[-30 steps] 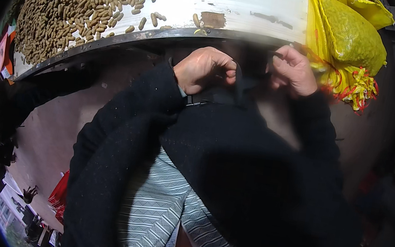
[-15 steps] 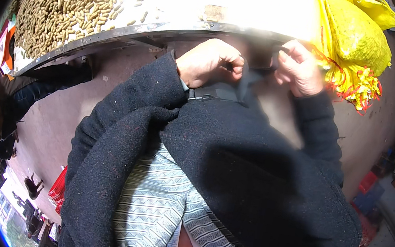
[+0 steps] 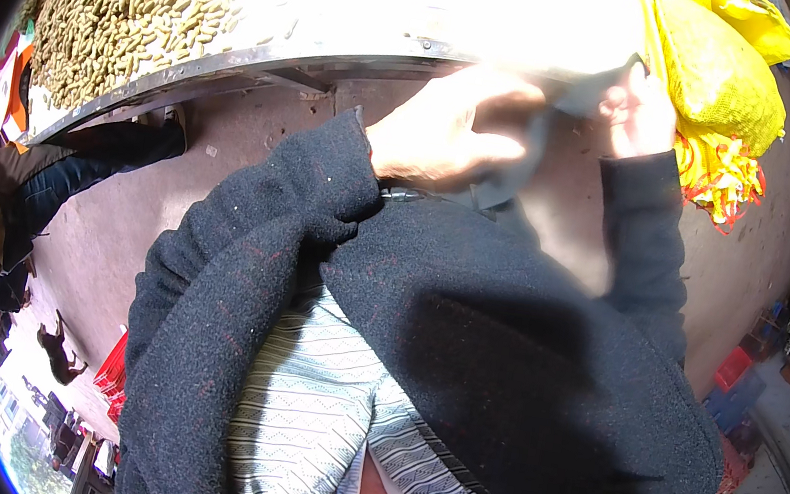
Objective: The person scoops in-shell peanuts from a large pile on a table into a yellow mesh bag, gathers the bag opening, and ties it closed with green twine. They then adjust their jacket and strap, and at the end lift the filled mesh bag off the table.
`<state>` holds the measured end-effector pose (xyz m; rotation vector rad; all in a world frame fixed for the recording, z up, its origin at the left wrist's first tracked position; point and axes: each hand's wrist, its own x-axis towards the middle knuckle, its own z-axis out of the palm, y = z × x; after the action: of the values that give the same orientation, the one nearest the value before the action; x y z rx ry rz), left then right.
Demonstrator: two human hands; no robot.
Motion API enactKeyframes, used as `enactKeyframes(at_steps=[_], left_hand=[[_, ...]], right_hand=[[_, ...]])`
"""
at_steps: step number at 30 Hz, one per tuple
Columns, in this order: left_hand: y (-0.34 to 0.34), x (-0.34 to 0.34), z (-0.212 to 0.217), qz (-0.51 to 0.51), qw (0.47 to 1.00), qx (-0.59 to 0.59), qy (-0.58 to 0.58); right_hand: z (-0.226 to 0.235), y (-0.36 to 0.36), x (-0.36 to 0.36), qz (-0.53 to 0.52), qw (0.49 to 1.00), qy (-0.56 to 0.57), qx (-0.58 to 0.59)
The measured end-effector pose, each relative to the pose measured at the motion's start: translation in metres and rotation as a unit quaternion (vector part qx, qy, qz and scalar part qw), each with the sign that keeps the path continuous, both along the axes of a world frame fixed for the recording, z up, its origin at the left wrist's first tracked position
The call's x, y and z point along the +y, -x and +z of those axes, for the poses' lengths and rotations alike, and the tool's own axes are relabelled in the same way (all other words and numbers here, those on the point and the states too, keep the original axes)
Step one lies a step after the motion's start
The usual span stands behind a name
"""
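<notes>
From the head camera, your left hand (image 3: pixel 451 139) and right hand (image 3: pixel 636 114) each close on an end of a dark grey cloth (image 3: pixel 540 151) stretched between them, just near of the metal table's rim (image 3: pixel 340 62). Pale pellets (image 3: pixel 167 3) lie far left; yellow sacks (image 3: pixel 723 71) sit right.

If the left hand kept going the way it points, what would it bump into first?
Probably the grey cloth the left hand already touches; past that, the right hand. Depth is unclear.
</notes>
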<state>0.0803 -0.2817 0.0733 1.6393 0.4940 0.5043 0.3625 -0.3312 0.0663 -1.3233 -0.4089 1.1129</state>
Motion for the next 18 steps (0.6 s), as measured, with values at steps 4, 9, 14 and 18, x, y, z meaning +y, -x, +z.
enactKeyframes(at_steps=[4,9,14,18], left_hand=[[0.012,0.007,0.011,-0.090,0.980,0.152,0.094],[0.024,0.014,0.027,-0.227,0.943,0.238,0.058],[0.020,0.014,0.035,-0.253,0.919,0.299,0.049],[0.017,0.010,0.033,-0.244,0.925,0.290,0.025]], right_hand=[[-0.002,-0.039,0.005,-0.046,0.999,0.026,-0.002],[-0.002,-0.047,0.010,-0.020,0.999,-0.017,-0.034],[0.010,-0.046,0.023,-0.008,0.999,-0.040,-0.030],[0.017,-0.043,0.027,-0.005,0.996,-0.063,-0.063]])
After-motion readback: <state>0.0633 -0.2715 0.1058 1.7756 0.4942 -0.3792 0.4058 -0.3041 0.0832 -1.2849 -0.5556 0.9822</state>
